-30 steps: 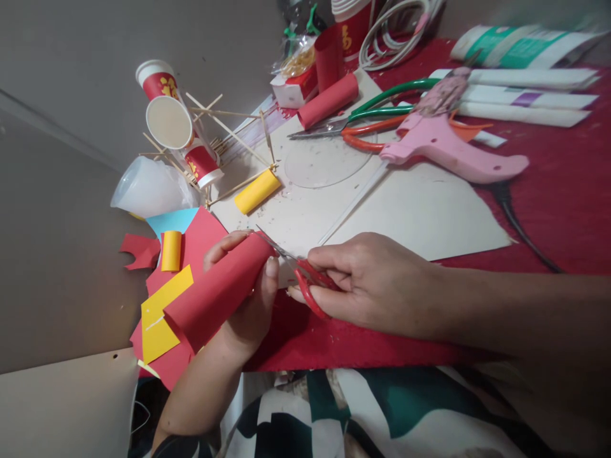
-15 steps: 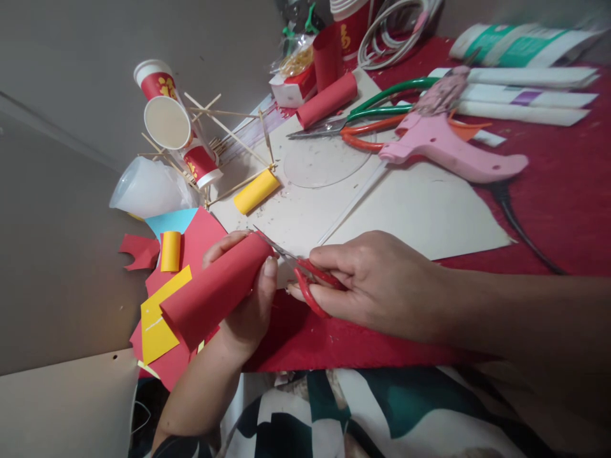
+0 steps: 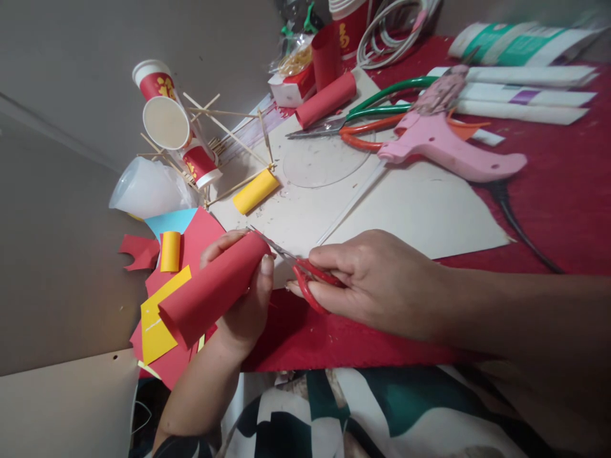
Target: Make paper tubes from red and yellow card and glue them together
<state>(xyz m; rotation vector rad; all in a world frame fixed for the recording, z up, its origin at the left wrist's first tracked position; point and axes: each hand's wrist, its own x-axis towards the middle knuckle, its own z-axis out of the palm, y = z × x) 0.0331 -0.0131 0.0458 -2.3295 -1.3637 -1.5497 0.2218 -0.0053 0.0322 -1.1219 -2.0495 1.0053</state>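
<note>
Left hand (image 3: 245, 312) grasping red rolled-paper tube (image 3: 214, 286) at view's eight o'clock. Right hand (image 3: 370, 273) gripping red-handled metal scissors (image 3: 312, 268), blades at tube's two-o'clock end (tips toward ten). Short yellow paper roll (image 3: 256, 191): tube's one o'clock.

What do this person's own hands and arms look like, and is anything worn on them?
The left hand and right hand are bare: no gloves, rings or watch in view. Both forearms are uncovered where visible. A dark sleeve edge shows by the left elbow; none shows on the right. Clothing below has green, white and black blocks.
</note>
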